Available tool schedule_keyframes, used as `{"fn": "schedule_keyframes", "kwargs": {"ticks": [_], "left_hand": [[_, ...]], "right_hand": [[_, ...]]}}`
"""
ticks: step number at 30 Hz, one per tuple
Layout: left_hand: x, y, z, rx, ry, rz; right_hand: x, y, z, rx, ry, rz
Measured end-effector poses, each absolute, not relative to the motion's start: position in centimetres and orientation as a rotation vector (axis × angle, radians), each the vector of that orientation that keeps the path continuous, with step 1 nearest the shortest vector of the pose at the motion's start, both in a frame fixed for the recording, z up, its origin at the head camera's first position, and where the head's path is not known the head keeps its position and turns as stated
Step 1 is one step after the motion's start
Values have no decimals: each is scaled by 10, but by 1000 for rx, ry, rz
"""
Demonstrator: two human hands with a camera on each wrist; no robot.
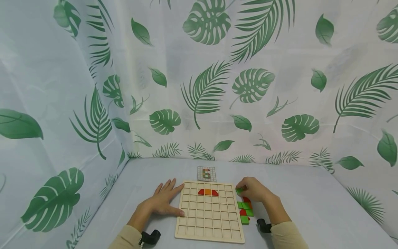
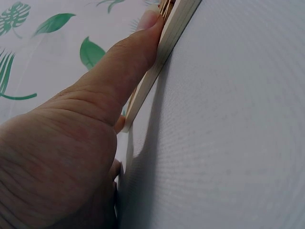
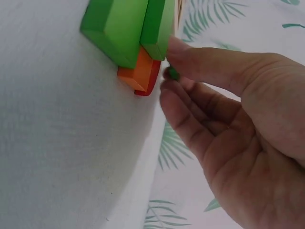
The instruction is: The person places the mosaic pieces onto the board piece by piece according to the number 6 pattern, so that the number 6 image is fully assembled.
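Via cam I saw R hand [image 1: 253, 189] pinching green pc [image 1: 239, 191]; L hand [image 1: 162, 201], splayed, touched board [image 1: 209, 223]. Looked like pick-up step; next prob. called for lining pc up w/ board.

Behind the pale tabletop [image 1: 326, 211] hangs a white fabric backdrop [image 1: 174, 52] printed with green foliage: split leaves [image 1: 164, 121], feathery palm fronds [image 1: 206, 93] and plain oval leaves [image 1: 324, 30]. A side panel [image 1: 62, 152] in the same print runs along the left, lightly creased, meeting it at a corner. Small fan-shaped sprigs [image 1: 243, 158] sit low, near the tabletop's far edge.
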State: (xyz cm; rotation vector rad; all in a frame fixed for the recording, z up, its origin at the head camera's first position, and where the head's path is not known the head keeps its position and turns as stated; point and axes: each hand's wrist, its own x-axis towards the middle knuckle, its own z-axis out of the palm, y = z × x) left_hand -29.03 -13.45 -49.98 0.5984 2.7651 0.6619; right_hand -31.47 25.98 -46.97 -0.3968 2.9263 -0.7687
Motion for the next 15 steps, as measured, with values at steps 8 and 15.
{"fn": "schedule_keyframes", "kwargs": {"ticks": [8,15], "left_hand": [[-290,-134,-500,590,2770,670],[-291,-135,-501,599,2776,662]], "right_hand": [[-320,252,-465,-619,2956,-821],[-323,239,-464,-864,2904,-843]]}}
